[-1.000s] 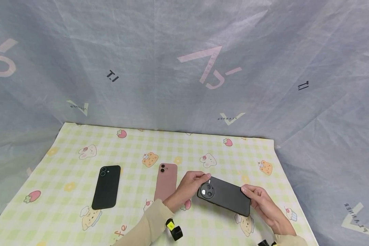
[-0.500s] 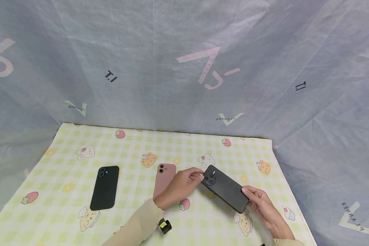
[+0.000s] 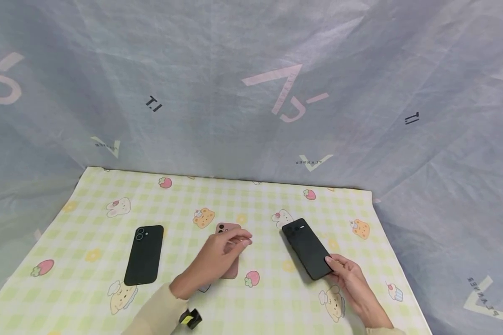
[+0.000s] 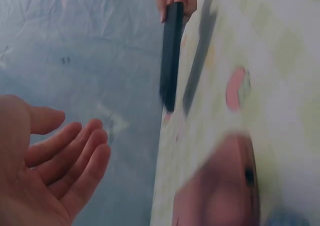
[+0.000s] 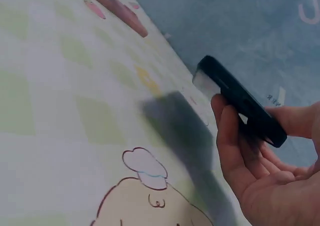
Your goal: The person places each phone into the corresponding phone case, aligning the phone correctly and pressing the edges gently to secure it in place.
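My right hand (image 3: 334, 266) grips the near end of a dark phone (image 3: 306, 247), held a little above the checked tablecloth (image 3: 88, 214) with its camera end pointing away. In the right wrist view the thumb and fingers (image 5: 226, 131) pinch that dark phone (image 5: 240, 103), and its shadow falls on the cloth below. My left hand (image 3: 236, 239) hovers over a pink phone (image 3: 234, 270) with its fingers relaxed and nothing in it. The left wrist view shows the bare palm (image 4: 45, 181), the pink phone (image 4: 220, 191) blurred beneath it and the dark phone (image 4: 171, 51) edge-on.
A second black phone (image 3: 144, 260) lies face down on the left of the cloth. A grey-blue printed sheet (image 3: 251, 93) hangs behind the table and along both sides. The cloth's right edge (image 3: 396, 260) runs close to my right hand.
My left hand let go of the dark phone's camera end and drew back left over the pink phone. My right hand swung the dark phone round, so it points away.
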A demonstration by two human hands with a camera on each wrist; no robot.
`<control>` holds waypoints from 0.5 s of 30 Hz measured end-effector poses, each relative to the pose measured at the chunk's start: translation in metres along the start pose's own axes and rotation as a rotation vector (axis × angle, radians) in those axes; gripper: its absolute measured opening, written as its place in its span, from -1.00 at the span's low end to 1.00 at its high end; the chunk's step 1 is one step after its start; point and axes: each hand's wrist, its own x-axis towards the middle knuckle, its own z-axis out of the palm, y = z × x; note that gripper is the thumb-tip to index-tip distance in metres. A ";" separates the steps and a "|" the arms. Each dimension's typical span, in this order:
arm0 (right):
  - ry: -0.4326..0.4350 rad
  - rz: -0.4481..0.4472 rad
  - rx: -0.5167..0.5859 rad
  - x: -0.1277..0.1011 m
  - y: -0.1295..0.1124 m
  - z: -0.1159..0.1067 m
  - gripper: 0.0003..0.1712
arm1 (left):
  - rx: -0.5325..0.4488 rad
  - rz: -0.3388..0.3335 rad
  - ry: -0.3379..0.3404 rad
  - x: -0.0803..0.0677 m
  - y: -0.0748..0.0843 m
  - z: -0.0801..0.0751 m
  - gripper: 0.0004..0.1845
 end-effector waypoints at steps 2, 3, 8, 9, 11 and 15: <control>0.016 0.007 -0.006 0.000 0.001 0.001 -0.82 | 0.018 0.006 0.023 -0.011 -0.002 -0.014 -0.76; 0.022 0.009 -0.015 0.000 0.002 0.001 -0.80 | 0.031 0.006 0.040 -0.017 -0.004 -0.022 -0.76; 0.063 0.033 -0.079 0.001 0.005 0.002 -0.70 | 0.123 -0.022 0.165 -0.044 -0.010 -0.057 -0.77; 0.079 0.039 -0.103 0.002 0.006 0.002 -0.68 | 0.140 -0.029 0.193 -0.049 -0.011 -0.063 -0.78; 0.106 0.059 -0.165 0.002 0.007 0.003 -0.65 | 0.183 -0.058 0.247 -0.059 -0.014 -0.074 -0.80; 0.149 0.076 -0.297 0.002 0.011 0.007 -0.62 | 0.225 -0.121 0.315 -0.075 -0.021 -0.092 -0.81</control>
